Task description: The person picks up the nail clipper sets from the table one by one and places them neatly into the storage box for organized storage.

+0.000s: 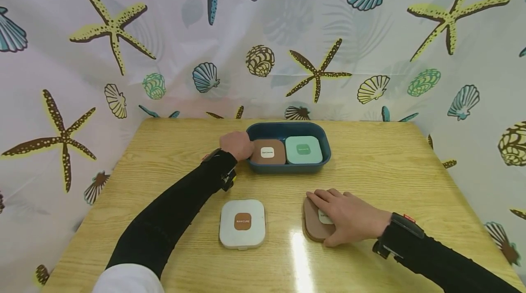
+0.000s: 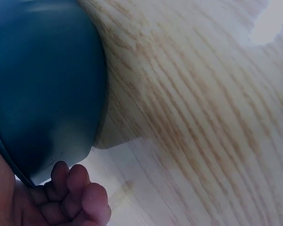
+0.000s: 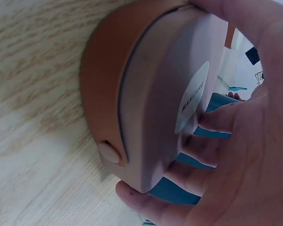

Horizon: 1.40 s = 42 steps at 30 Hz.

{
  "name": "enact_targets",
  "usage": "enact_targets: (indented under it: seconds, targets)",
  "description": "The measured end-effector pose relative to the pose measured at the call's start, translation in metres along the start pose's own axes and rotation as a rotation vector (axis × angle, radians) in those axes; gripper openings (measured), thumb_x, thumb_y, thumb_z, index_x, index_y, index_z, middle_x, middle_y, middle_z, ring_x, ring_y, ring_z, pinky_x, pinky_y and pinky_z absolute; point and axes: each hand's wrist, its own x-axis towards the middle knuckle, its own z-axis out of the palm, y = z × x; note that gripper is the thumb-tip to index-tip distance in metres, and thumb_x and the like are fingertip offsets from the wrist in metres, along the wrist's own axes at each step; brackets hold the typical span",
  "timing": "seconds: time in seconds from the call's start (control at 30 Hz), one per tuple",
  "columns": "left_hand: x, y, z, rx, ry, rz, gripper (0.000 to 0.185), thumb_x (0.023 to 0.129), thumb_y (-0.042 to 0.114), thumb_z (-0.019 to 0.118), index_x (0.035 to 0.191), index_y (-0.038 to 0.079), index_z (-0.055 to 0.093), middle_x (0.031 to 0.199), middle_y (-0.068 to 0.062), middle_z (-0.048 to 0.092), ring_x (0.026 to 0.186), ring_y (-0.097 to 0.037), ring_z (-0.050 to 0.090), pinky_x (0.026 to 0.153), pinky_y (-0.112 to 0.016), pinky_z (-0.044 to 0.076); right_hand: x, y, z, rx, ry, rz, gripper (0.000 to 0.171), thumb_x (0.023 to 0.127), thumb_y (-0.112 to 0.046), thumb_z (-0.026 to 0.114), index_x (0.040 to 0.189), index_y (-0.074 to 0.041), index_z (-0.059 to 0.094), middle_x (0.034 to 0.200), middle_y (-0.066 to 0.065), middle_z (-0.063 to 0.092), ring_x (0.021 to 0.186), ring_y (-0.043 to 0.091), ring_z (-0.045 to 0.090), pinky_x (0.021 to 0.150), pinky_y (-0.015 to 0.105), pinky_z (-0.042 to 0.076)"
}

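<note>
Altogether one bin (image 1: 287, 169) holds two of four cases (image 1: 268, 152) (image 1: 304, 149) (image 1: 242, 223) (image 1: 315, 228)

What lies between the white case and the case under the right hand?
Only bare table, with some glare, between the white case and that brown case; the head view shows this.

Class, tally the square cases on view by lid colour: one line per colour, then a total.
Brown: 2, far brown case and near brown case
Mint: 1, mint case
White: 1, white case
Total: 4
</note>
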Motion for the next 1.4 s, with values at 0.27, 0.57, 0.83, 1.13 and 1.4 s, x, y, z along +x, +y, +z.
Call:
enact_targets:
  seconds: [0.27, 0.57, 0.83, 1.13, 1.4]
  targets:
    - [0.002, -0.004, 0.0, -0.014, 0.007, 0.017, 0.045, 0.108, 0.035, 0.045, 0.067, 0.018, 0.047, 0.065, -0.001, 0.039, 0.061, -0.02, 0.039, 0.061, -0.043, 0.031, 0.004, 0.0, -0.009, -0.008, 0.037, -0.026, 0.107, 0.075, -0.054, 0.082, 0.159, -0.01, 0.031, 0.156, 0.008, 0.041, 0.137, 0.029, 0.045, 0.096, 0.057, 0.047]
    - [0.003, -0.004, 0.003, -0.008, 0.035, 0.004, 0.046, 0.108, 0.036, 0.046, 0.065, 0.018, 0.049, 0.065, -0.002, 0.042, 0.06, -0.021, 0.041, 0.059, -0.042, 0.03, 0.008, 0.0, -0.046, -0.038, 0.106, -0.028, 0.108, 0.074, -0.053, 0.083, 0.159, -0.011, 0.031, 0.159, 0.009, 0.039, 0.141, 0.031, 0.043, 0.104, 0.056, 0.044]
    - [0.005, -0.001, 0.008, -0.013, 0.068, -0.004, 0.046, 0.108, 0.037, 0.046, 0.066, 0.017, 0.053, 0.064, -0.003, 0.045, 0.059, -0.022, 0.046, 0.059, -0.042, 0.03, 0.02, 0.01, -0.087, -0.058, 0.167, -0.061, 0.109, 0.075, -0.05, 0.084, 0.159, -0.007, 0.03, 0.157, 0.012, 0.04, 0.132, 0.031, 0.05, 0.094, 0.043, 0.05]
    - [0.005, 0.0, 0.009, -0.019, 0.072, -0.02, 0.043, 0.107, 0.037, 0.046, 0.07, 0.016, 0.057, 0.065, -0.003, 0.047, 0.061, -0.023, 0.05, 0.058, -0.042, 0.033, 0.049, 0.031, -0.112, -0.002, 0.135, -0.019, 0.108, 0.079, -0.047, 0.082, 0.161, -0.008, 0.024, 0.162, 0.009, 0.032, 0.134, 0.03, 0.047, 0.091, 0.038, 0.049]
    - [0.002, 0.003, 0.008, -0.02, 0.068, -0.026, 0.045, 0.108, 0.035, 0.045, 0.067, 0.017, 0.05, 0.064, -0.002, 0.042, 0.058, -0.021, 0.042, 0.058, -0.041, 0.028, 0.082, 0.053, -0.124, 0.035, 0.135, -0.01, 0.11, 0.079, -0.044, 0.083, 0.161, -0.006, 0.02, 0.156, 0.012, 0.037, 0.126, 0.028, 0.05, 0.088, 0.037, 0.048]
